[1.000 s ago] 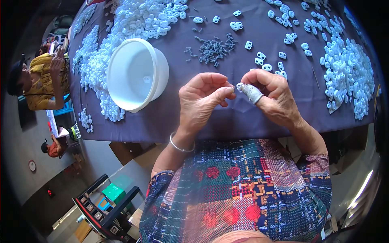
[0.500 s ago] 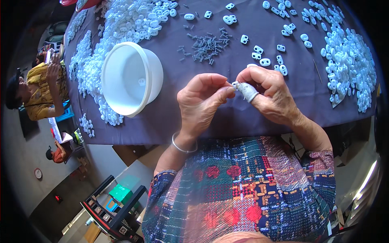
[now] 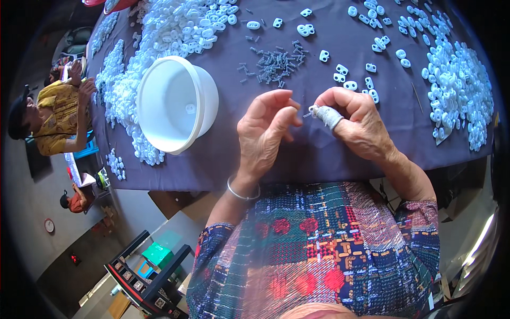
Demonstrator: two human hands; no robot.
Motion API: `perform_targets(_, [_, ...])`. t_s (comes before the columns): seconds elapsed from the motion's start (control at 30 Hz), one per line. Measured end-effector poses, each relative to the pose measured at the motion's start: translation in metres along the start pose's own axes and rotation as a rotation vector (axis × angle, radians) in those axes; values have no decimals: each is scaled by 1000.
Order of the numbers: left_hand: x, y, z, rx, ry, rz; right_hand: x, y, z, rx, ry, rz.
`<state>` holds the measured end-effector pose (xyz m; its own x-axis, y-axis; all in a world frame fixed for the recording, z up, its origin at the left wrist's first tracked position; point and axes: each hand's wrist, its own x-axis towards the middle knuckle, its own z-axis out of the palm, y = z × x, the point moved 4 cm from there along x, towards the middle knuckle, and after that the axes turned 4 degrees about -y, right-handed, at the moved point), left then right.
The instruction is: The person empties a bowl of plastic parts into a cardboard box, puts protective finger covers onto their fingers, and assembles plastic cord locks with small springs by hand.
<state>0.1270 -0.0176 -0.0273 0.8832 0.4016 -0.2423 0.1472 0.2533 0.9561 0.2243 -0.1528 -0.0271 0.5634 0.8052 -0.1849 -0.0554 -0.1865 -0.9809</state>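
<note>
Closest in, a patterned top (image 3: 324,239) is showing below and right of the white plastic tub (image 3: 209,101). Just right of the tub, the left hand (image 3: 270,126) is holding its thumb and fingers a little apart, nothing visible between them, while the right hand (image 3: 357,123) is pinching a small white piece (image 3: 313,110) at its wrapped thumb. Beyond them, right of the tub, grey springs (image 3: 279,65) are lying loose. White two-hole cord locks (image 3: 178,26) are piling left of and behind the tub. Well left of it, someone in yellow (image 3: 53,109) is sitting.
</note>
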Motion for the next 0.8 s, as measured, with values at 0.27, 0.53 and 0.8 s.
perform_targets(0.27, [3,7,11,803,-185,509,1,-1,-2,76,-24,51])
perform_targets(0.53, [4,3,20,682,-133,594,1,-3,-4,52,-38,37])
perform_targets(0.8, [4,3,15,704,-171,554,3,1,-4,-38,-6,-74])
